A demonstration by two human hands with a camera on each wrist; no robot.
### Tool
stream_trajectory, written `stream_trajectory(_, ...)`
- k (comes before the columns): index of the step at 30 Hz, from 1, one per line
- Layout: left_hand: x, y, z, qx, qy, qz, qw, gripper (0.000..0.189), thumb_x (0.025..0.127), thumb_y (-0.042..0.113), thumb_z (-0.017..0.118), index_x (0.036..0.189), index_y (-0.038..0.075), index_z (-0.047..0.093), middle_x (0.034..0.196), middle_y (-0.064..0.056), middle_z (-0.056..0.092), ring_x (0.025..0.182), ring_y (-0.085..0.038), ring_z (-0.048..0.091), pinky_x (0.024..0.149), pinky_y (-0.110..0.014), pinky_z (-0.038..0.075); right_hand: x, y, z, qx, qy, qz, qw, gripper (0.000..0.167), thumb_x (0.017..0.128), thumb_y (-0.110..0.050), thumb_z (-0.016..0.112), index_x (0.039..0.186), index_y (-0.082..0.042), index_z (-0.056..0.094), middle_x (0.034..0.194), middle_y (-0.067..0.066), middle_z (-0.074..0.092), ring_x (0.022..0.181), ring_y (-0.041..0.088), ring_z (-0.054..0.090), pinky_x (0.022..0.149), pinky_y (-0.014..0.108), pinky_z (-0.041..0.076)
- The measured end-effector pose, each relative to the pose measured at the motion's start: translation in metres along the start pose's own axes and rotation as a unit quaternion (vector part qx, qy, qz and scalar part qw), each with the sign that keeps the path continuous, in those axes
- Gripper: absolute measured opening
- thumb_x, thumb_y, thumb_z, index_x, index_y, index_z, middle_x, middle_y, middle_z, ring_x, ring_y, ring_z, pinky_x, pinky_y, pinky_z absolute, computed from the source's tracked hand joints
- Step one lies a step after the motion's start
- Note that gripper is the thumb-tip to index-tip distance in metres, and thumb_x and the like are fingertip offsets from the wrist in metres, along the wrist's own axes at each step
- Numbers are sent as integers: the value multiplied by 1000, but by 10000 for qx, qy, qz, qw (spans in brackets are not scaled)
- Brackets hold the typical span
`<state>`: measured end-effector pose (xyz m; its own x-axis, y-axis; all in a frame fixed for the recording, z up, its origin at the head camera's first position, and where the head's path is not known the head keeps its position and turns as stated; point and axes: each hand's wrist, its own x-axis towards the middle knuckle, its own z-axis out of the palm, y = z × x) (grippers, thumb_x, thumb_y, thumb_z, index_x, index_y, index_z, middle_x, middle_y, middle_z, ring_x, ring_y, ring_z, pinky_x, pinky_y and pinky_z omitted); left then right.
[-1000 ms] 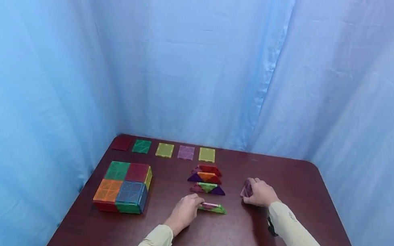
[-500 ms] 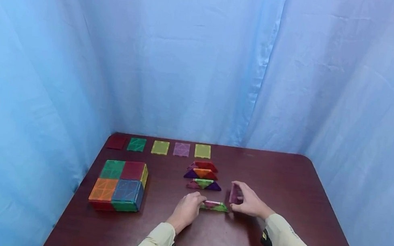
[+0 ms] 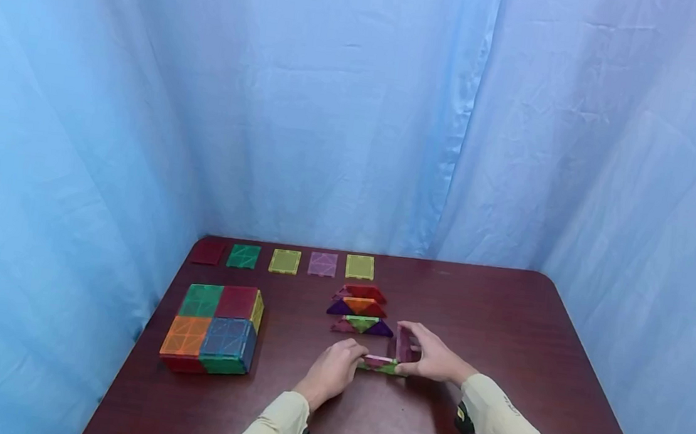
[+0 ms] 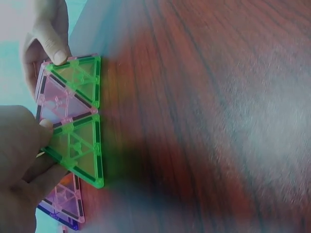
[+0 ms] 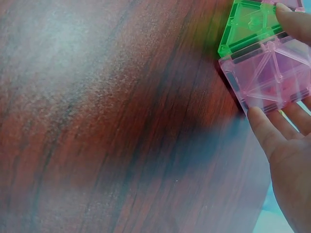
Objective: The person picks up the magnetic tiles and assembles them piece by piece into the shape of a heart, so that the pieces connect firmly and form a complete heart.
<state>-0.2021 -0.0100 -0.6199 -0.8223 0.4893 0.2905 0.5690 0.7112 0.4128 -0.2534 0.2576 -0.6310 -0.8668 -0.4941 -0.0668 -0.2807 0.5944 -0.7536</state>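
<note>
A strip of three triangular magnetic tiles, green, pink and green, stands on edge on the table; the left wrist view shows its pink middle tile and a green end tile. My left hand pinches this strip near its left end, the thumb on its face. With its thumb and fingers, my right hand holds a clear pink square tile by its edges. That square stands upright at the strip's right end, along the edge of the other green triangle. The fingers partly cover both pieces.
Behind my hands stand three similar strips, the nearest a pink-green-purple one. A block of coloured square tiles sits at the left. Several flat squares, including a yellow one, line the far edge of the table. Blue curtains surround it.
My right hand has moved left with the pink square tile, bringing it from apart on the right to the strip's right end. My left hand has kept its hold on the strip.
</note>
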Motion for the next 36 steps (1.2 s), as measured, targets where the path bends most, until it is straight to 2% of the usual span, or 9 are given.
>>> stream_trajectory(5,1,-6,-7,40,-288,21,9996,25,103,22,60,121,10,72,106,0,71,99,-15,67,89,-32,57,0,-1,-1,124,20,75,9999,97,75,-35,91,151,-6,39,142,17,50,130,43,56,101,52,52)
stream_trajectory(8,3,-12,-13,103,-246,-28,9996,30,104,27,56,125,11,70,111,-2,71,103,-18,67,93,-35,56,0,-2,-2,110,16,113,9999,96,74,-34,91,151,-8,40,141,16,50,129,41,57,101,50,53)
stream_trajectory(14,10,-29,-25,379,671,-194,9968,22,101,21,61,117,9,71,107,-6,70,96,-24,67,85,-39,58,-2,-3,-3,155,18,141,9998,97,75,-31,91,152,-7,39,143,17,49,130,43,56,101,51,52)
stream_trajectory(17,14,-37,-29,503,883,-371,9941,21,100,18,64,117,8,71,106,-8,68,96,-25,66,82,-39,58,-3,-3,-3,161,17,157,9997,97,74,-32,92,152,-7,39,143,18,49,130,44,56,102,52,51)
stream_trajectory(23,18,-46,-31,487,548,-749,9945,25,99,15,66,122,5,70,113,-11,67,104,-27,66,85,-40,59,-2,1,0,134,25,224,9997,98,74,-37,91,153,-11,39,144,15,49,132,40,54,105,53,50)
stream_trajectory(27,20,-48,-27,406,345,-878,9947,28,100,16,65,126,5,68,115,-12,66,106,-28,66,88,-41,58,-2,4,1,93,31,188,9998,101,73,-40,91,154,-10,39,145,15,48,132,40,54,104,53,50)
stream_trajectory(32,25,-50,-21,419,158,-860,9953,29,100,18,65,127,7,67,113,-12,68,103,-29,69,88,-44,58,-3,2,0,63,15,200,9998,100,73,-37,92,154,-9,39,145,16,48,132,40,54,104,53,50)
stream_trajectory(36,29,-50,-18,556,137,-733,9957,25,99,17,66,122,7,67,106,-10,69,96,-29,70,81,-45,59,-3,0,-1,67,-17,185,9998,99,74,-34,91,154,-9,38,146,16,47,132,40,54,105,52,49)
